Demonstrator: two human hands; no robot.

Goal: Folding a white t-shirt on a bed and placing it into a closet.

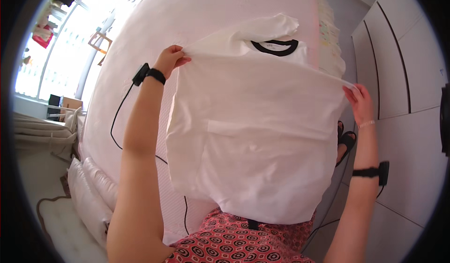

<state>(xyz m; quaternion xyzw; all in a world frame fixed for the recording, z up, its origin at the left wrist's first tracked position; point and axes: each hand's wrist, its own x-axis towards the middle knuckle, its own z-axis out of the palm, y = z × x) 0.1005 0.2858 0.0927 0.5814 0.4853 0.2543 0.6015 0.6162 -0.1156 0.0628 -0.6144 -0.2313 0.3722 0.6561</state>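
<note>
A white T-shirt (pixel 253 108) with a black ribbed neckband (pixel 275 54) is stretched out between my hands. My left hand (pixel 172 59) pinches the cloth at its upper left, over the bed. At the right, my right hand (pixel 360 99) grips the opposite edge, past the side of the bed. A fold runs taut from hand to hand, and the collar shows beyond it. One sleeve (pixel 281 23) lies spread on the mattress at the far end. The lower part of the shirt hangs close to my red patterned clothing (pixel 225 240).
The bed (pixel 147 27) has a pale pink quilted cover. Satin pillows (pixel 88 189) rest at its lower left. White cabinets (pixel 415 69) stand along the right, beside my sandalled foot (pixel 346 143). Black cables (pixel 117 115) run from straps on both my arms. A bright window (pixel 63 59) is at left.
</note>
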